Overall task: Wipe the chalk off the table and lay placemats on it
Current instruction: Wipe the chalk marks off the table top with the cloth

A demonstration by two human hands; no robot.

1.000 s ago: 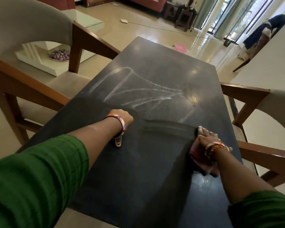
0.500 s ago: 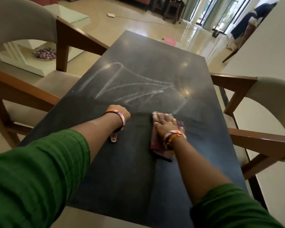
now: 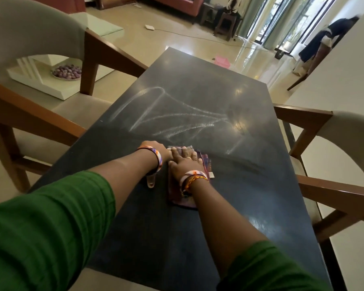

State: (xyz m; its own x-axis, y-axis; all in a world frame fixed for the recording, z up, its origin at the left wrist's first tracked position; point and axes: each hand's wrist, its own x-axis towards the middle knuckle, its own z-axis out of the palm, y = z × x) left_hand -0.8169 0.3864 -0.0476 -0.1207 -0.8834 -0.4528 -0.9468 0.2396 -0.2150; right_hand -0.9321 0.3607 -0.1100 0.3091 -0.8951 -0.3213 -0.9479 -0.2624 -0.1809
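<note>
Right hand (image 3: pixel 184 162) flat, fingers spread, pressing cloth (image 3: pixel 205 164) on table (image 3: pixel 250 185); left hand (image 3: pixel 156 151) fisted

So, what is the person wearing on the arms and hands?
Both arms have green sleeves that end near the elbow. The left hand has an orange, white and purple bangle at its wrist. The right hand has a similar bangle, an orange thread band, and a ring on one finger.
</note>
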